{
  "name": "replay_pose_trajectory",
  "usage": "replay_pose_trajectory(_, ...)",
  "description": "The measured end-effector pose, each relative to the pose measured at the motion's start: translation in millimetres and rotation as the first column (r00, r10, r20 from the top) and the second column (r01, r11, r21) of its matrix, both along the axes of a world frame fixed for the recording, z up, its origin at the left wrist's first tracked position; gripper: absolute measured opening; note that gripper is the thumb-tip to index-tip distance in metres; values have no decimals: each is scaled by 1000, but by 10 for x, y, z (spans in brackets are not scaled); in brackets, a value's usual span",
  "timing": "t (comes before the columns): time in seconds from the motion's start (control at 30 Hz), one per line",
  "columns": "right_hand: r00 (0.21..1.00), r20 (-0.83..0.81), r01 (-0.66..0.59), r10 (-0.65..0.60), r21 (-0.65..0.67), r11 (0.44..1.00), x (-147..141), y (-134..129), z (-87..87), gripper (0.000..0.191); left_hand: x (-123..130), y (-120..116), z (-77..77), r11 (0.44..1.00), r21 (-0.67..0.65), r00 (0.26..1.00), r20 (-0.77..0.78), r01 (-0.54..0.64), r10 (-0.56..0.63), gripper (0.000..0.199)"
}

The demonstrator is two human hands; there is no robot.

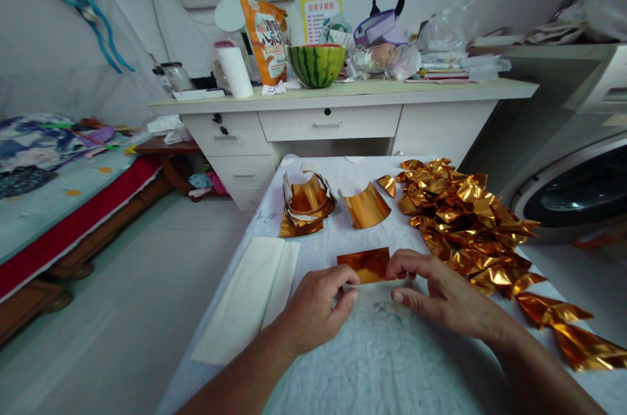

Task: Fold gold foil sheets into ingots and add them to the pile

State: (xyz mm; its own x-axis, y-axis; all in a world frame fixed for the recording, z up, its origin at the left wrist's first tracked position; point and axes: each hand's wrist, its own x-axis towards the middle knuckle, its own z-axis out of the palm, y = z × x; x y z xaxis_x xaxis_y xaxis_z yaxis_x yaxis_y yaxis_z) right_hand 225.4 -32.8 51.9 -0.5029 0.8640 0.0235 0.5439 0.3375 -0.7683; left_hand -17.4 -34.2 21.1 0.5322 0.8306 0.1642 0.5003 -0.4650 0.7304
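Observation:
A small rectangular sheet of shiny gold foil paper [365,265] is in front of me, between my two hands. My left hand [321,304] has its curled fingers at the sheet's lower left corner, with the thumb a little below. At the right edge, my right hand [434,291] grips the sheet with bent fingertips; its thumb sits lower, apart from the paper. Beyond them lie a curved gold sheet [368,207] and a rolled stack of gold sheets [306,202]. Folded gold foil pieces [455,206] are heaped to the right.
White paper sheets [245,297] lie left on the cloth-covered table [372,363]. Behind stands a desk [333,121] bearing a cut watermelon [316,65], an orange pouch [264,39] and bags. A bed [73,206] is left, a washing machine [578,160] right.

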Motion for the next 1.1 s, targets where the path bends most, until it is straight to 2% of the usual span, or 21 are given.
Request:
replay_pose_trajectory(0.13, 999, -19, 34, -35, -73, 997, 26, 10, -94, 21, 11, -6, -16, 996, -74, 999, -15, -43, 42, 6)
replay_pose_trajectory(0.27, 989, -97, 101, -113, -119, 988, 6, 44, -232, 21, 33, 8, -42, 976, -129, 984, -18, -176, 175, 4)
replay_pose_trajectory(0.37, 971, -65, 232, -231, 3, 973, -53, 84, -347, 20, 42, 32, -54, 953, -93, 957, -7, -289, 290, 4)
replay_pose_trajectory(0.47, 935, -35, 353, -353, 183, 918, -110, 119, -457, 15, 42, 58, -58, 924, 35, 925, 10, -381, 380, 7)
replay_pose_trajectory(0.53, 919, -8, 384, -394, 246, 890, -131, 131, -514, 14, 41, 72, -64, 907, 71, 910, 15, -414, 414, 9)
replay_pose_trajectory(0.63, 917, 32, 374, -397, 273, 886, -140, 136, -559, 13, 42, 96, -91, 907, 39, 907, 12, -420, 420, 11)
replay_pose_trajectory(0.8, 926, 56, 351, -373, 237, 906, -151, 142, -556, 11, 50, 141, -140, 928, 6, 928, 7, -372, 372, 12)
replay_pose_trajectory(0.93, 923, 47, 362, -382, 229, 904, -160, 138, -534, 11, 54, 150, -134, 927, 1, 927, 5, -375, 375, 13)
replay_pose_trajectory(1.07, 938, 16, 337, -347, 204, 919, -151, 125, -492, 14, 30, 135, -114, 929, -57, 929, 47, -366, 368, 6)
replay_pose_trajectory(1.1, 943, 3, 326, -333, 195, 925, -148, 122, -480, 16, 21, 130, -109, 933, -74, 932, 70, -351, 356, 11)
